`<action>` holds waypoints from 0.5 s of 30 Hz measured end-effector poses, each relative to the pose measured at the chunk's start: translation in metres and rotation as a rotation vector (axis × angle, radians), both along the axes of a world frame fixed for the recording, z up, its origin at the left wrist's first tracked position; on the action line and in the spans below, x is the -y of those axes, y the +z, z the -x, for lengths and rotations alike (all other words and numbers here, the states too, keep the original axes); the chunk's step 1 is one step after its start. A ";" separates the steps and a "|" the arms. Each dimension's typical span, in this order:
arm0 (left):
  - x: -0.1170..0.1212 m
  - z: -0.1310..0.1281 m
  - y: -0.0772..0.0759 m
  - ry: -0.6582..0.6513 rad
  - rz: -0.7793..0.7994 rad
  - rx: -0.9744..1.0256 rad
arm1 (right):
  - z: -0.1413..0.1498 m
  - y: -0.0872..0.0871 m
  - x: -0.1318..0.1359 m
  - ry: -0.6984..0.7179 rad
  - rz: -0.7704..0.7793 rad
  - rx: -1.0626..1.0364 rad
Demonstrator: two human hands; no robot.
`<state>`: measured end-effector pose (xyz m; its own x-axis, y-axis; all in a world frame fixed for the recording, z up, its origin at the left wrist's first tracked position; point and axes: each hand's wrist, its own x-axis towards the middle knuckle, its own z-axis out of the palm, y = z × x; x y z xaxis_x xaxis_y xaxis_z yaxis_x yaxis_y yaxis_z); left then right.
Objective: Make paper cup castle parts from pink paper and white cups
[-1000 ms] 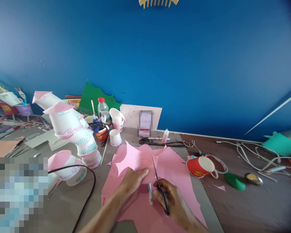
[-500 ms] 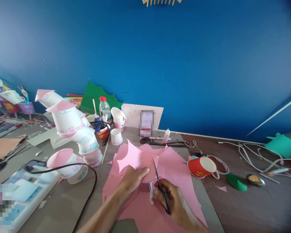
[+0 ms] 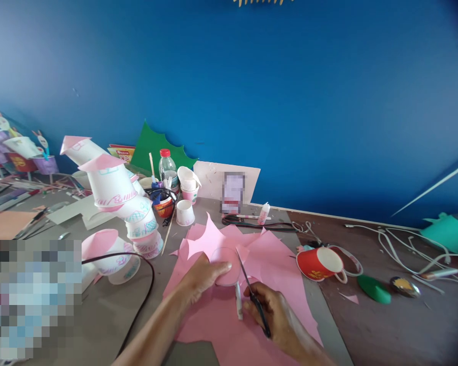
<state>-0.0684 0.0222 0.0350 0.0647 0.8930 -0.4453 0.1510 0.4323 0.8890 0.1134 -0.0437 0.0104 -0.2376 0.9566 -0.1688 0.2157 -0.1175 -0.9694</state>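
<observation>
Left hand (image 3: 206, 274) and left forearm (image 3: 156, 329) are seen bare; the wrist (image 3: 188, 293) is narrowed. The right hand (image 3: 275, 310) is likewise uncovered.

To my right I see a red cup (image 3: 313, 264), a green cone (image 3: 374, 289) and loose white cables (image 3: 435, 265); to my left, green paper (image 3: 149, 150) stands before the blue wall (image 3: 252, 91), behind a red-capped bottle (image 3: 167, 165).

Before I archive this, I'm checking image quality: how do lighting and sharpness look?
Head view: the blue wall is paler at left, dark at far right; head view: the scissors in the right hand look fairly sharp; head view: pixelated blocks hide the lower left.
</observation>
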 end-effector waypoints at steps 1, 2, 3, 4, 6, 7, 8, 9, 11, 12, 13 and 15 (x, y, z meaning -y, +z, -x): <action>-0.001 0.001 -0.001 -0.021 -0.012 -0.013 | -0.001 -0.001 0.000 0.008 0.008 0.001; -0.001 0.002 -0.001 -0.038 -0.021 -0.023 | -0.001 -0.002 0.000 0.012 0.018 0.001; -0.002 0.002 -0.002 -0.052 -0.023 -0.027 | -0.001 -0.003 0.000 0.017 0.027 0.000; -0.002 0.002 -0.002 -0.064 -0.022 -0.026 | -0.002 -0.004 0.000 0.017 0.032 0.000; -0.001 0.002 -0.002 -0.082 -0.025 -0.026 | -0.002 -0.005 0.000 0.017 0.032 0.008; -0.001 0.001 -0.001 -0.084 -0.025 -0.031 | -0.002 -0.006 0.000 0.015 0.027 0.013; -0.001 0.001 -0.001 -0.081 -0.020 -0.040 | -0.001 -0.007 0.000 0.019 0.022 0.016; -0.001 0.001 -0.001 -0.075 -0.015 -0.052 | -0.001 -0.007 0.001 0.023 0.020 0.020; -0.001 0.001 -0.001 -0.060 -0.005 -0.075 | -0.001 -0.007 0.001 0.027 0.018 0.024; -0.001 0.001 -0.002 -0.061 -0.005 -0.077 | -0.001 -0.007 0.001 0.031 0.017 0.024; -0.001 0.001 -0.002 -0.066 -0.007 -0.072 | -0.001 -0.007 0.000 0.033 0.018 0.024; -0.002 0.001 -0.003 -0.084 -0.019 -0.047 | -0.002 -0.006 0.000 0.037 0.024 0.025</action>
<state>-0.0692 0.0239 0.0320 0.1193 0.8938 -0.4324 0.2282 0.3991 0.8880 0.1151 -0.0441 0.0045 -0.2684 0.9428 -0.1975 0.2441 -0.1318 -0.9607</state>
